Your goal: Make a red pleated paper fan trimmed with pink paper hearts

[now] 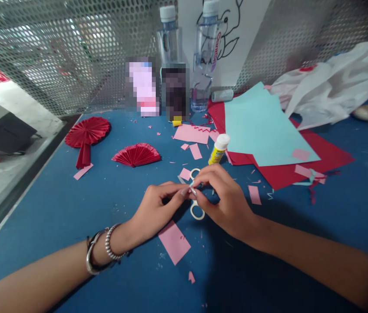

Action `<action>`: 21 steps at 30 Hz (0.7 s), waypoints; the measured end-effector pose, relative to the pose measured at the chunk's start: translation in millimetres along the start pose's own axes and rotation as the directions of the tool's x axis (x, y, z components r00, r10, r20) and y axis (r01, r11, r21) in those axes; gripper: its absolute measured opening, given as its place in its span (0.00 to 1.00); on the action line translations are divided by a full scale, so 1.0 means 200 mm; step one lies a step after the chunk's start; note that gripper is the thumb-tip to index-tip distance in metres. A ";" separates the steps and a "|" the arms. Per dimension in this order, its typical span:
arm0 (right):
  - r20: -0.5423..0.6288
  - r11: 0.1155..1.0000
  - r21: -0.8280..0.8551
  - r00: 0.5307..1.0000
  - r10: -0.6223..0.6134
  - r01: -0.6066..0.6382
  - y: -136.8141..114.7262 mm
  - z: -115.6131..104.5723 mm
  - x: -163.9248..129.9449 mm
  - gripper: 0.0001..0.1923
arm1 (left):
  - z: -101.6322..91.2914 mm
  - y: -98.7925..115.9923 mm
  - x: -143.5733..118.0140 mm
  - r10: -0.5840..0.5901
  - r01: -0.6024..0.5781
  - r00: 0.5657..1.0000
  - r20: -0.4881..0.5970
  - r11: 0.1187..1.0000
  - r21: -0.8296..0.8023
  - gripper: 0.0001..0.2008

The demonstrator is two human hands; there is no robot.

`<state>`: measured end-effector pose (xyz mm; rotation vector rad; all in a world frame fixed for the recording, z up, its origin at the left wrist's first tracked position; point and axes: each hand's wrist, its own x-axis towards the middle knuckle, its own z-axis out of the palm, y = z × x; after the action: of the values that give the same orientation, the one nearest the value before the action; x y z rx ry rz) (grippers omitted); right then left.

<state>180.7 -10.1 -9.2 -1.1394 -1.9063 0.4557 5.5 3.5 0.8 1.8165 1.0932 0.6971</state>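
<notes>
Here both the left hand [157, 204] and right hand [223, 200] pinch a small paper strip [193, 188] above white-handled scissors [197, 211]; bottle labels unreadable.

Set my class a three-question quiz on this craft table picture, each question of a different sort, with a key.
1. True or false: the glue stick lies flat under the left hand.
2. Which is nearest the pink paper piece? A) the water bottles B) the left hand C) the white plastic bag
3. Fill in: two folded fans of ____ paper lie on the blue table.

Key:
1. False: it stands tilted beyond the right hand, beside the light blue sheet.
2. B
3. red
</notes>
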 end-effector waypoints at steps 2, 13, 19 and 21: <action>0.005 1.000 -0.001 1.000 0.003 -0.003 0.00 0.00 0.00 0.02 | 0.00 0.00 0.00 -0.005 0.005 1.000 -0.005 1.000 0.022 0.12; -0.010 1.000 0.005 1.000 0.001 -0.001 -0.01 0.00 0.00 0.02 | 0.01 0.00 0.02 -0.099 0.094 0.995 -0.026 0.984 -0.155 0.11; -0.013 1.000 0.013 1.000 -0.005 0.005 -0.01 0.00 0.00 0.02 | 0.01 0.00 0.02 -0.124 0.119 0.992 -0.012 0.972 -0.205 0.11; -0.018 1.000 0.016 1.000 -0.009 0.009 0.00 -0.01 0.00 0.02 | 0.01 0.01 0.02 -0.146 0.141 0.989 -0.005 0.967 -0.210 0.12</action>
<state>181.3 -10.2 -8.3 -1.1205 -1.8880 0.4541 8.6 5.7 1.6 1.5393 1.1093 0.7167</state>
